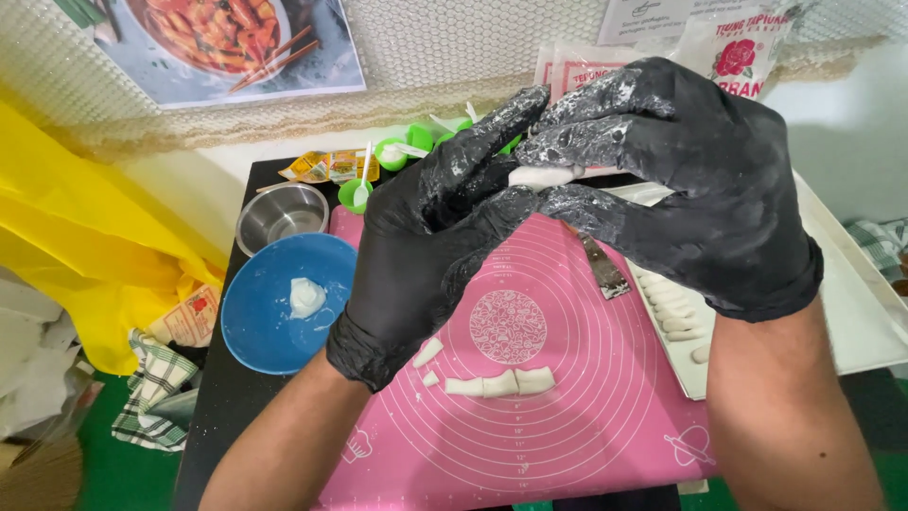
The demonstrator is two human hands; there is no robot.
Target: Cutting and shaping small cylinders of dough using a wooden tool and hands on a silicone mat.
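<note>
Both hands were raised above the pink mat (567, 397), and between them sat a small piece of white dough (541, 176). Left hand (426, 255), in a black glove smeared with white, had its fingers curled up against the piece from below; right hand (681, 180), gloved the same way, closed over it from above, fingertips pinching its end. Each hand was therefore closed on the dough, which hung well above the mat.

On the mat, directly under the hands, lay a short row of cut dough lengths (501, 382) with two smaller bits (427, 353) beside them. Left of the mat stood a blue bowl (284, 308) holding a white lump, with a steel bowl (281, 216) behind it. Right of the mat, a white tray (851, 312) carried finished rolls (672, 308), and a scraper (603, 270) rested at the mat's right side.

The risk, as I judge it, lay in stickiness: the coated gloves could drag the soft piece out of shape or tear it, and a loose pinch could drop it onto the cut lengths below, fusing them.
</note>
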